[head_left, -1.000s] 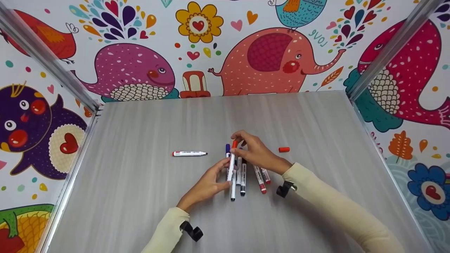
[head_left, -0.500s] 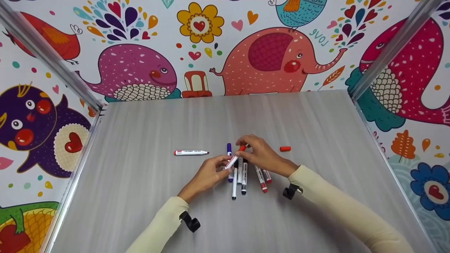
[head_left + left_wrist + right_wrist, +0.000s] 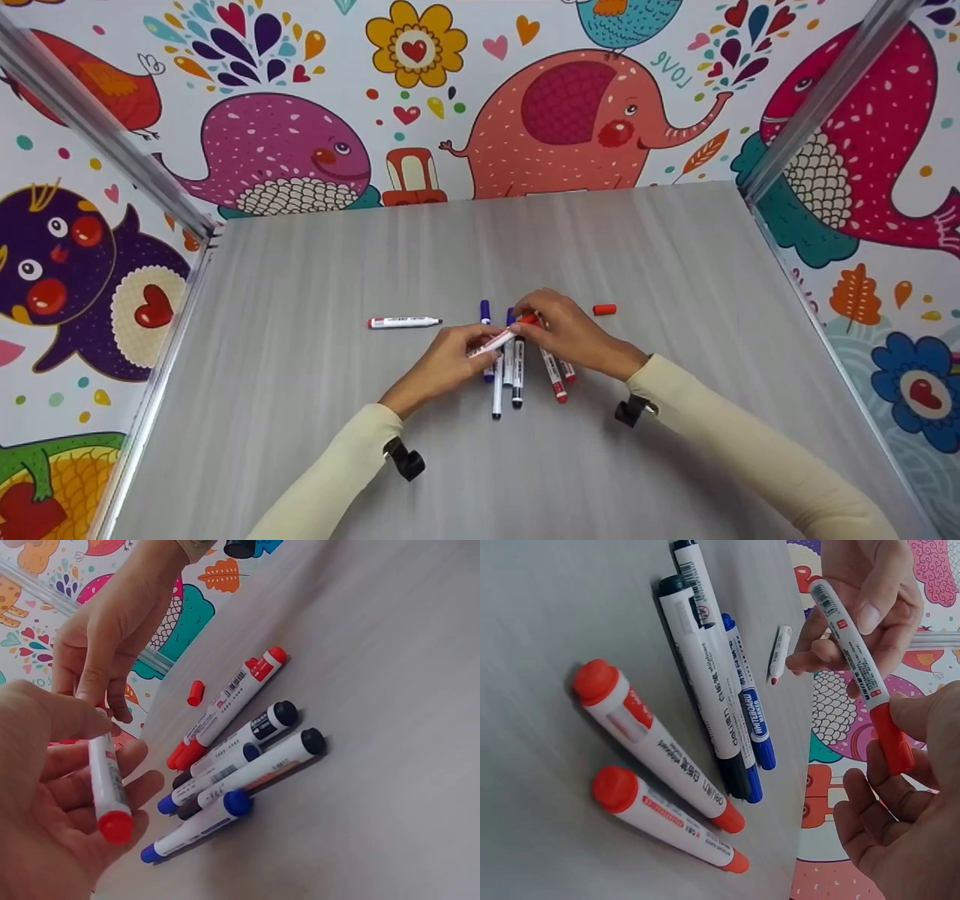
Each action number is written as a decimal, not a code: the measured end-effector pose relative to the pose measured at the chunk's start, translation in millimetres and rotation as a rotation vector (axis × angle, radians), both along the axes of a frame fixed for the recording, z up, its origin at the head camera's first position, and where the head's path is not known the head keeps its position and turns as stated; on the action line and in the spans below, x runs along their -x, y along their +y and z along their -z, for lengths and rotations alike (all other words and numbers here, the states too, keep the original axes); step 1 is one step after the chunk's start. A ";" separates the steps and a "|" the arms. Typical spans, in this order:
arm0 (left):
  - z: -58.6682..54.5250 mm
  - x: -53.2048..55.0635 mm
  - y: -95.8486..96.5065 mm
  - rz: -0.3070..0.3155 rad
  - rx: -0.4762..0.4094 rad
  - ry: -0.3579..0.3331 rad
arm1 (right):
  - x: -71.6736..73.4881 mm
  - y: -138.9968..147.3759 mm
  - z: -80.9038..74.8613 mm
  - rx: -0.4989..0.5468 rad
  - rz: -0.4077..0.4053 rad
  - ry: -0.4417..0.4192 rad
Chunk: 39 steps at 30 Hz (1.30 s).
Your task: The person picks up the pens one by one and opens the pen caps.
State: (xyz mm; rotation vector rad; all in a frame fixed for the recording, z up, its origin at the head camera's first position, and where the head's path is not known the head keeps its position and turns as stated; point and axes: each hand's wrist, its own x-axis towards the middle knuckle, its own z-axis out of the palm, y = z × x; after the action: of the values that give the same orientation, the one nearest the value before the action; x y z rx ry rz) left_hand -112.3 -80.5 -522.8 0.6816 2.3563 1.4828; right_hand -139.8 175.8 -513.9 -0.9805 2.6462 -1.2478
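Between both hands is a white whiteboard marker [image 3: 849,641] with a red cap [image 3: 891,736], tilted above the other markers. My left hand [image 3: 444,361] holds its white barrel, thumb on top, and the red tail end [image 3: 115,827] points towards the left wrist camera. The right hand [image 3: 576,336] pinches the capped end between thumb and fingers. The cap sits on the barrel. Beneath the hands lie red markers [image 3: 234,706], black markers [image 3: 697,667] and blue markers [image 3: 196,829], side by side, all capped where visible.
An uncapped marker [image 3: 403,322] with a red tail lies to the left, its dark tip pointing right. A loose red cap [image 3: 604,309] lies right of the hands. Patterned panels [image 3: 300,150] and metal posts [image 3: 832,105] border the grey table [image 3: 300,270].
The held marker has swung from nearly lengthwise to a flatter slant, its capped end going right. My right hand has shifted slightly right with it. The markers on the table stay put.
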 end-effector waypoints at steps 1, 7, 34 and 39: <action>-1.3 0.3 0.5 0.003 0.009 0.009 | -0.6 0.4 -0.3 -0.005 -0.001 0.006; -6.7 -0.1 5.3 0.030 0.067 0.022 | -7.5 3.8 3.0 -0.044 0.007 0.013; -11.9 3.5 17.7 0.072 0.277 0.278 | -14.3 11.4 2.5 -0.200 -0.080 -0.053; -11.4 3.7 21.7 0.099 0.291 0.256 | -15.5 14.2 0.9 -0.216 -0.093 -0.052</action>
State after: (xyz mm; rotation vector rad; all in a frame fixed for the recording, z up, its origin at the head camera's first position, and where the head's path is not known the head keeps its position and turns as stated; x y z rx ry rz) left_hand -116.0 -58.9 -511.3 0.9404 2.6097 1.0344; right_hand -124.3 190.0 -514.7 -1.0076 2.5940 -0.9327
